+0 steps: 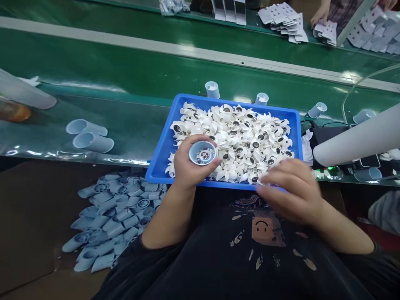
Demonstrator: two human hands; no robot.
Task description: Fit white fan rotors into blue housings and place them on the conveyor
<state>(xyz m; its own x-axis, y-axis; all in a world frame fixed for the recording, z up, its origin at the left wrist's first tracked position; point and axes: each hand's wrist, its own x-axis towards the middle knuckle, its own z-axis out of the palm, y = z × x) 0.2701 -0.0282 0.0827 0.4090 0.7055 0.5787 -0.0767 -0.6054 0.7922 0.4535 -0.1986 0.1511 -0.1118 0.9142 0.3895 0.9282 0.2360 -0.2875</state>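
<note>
My left hand (187,162) is wrapped around a light blue plastic cup-shaped housing (203,153). Its open end faces me, and a ribbed inside with a reddish centre shows. Over the front right edge of the blue tray (156,160) is my right hand (292,189), blurred by motion. Its thumb and fingers are pinched on a small white fan wheel (263,178), mostly hidden by the fingers. The tray holds a heap of white fan wheels (237,133) with dark round hubs.
Two blue housings (93,142) lie left of the tray. Several more stand along the green conveyor (125,62). A box of blue housings (115,221) is below left. White tubes (359,133) slant in at both sides. Across the belt, a person's hand (321,14) touches white cards.
</note>
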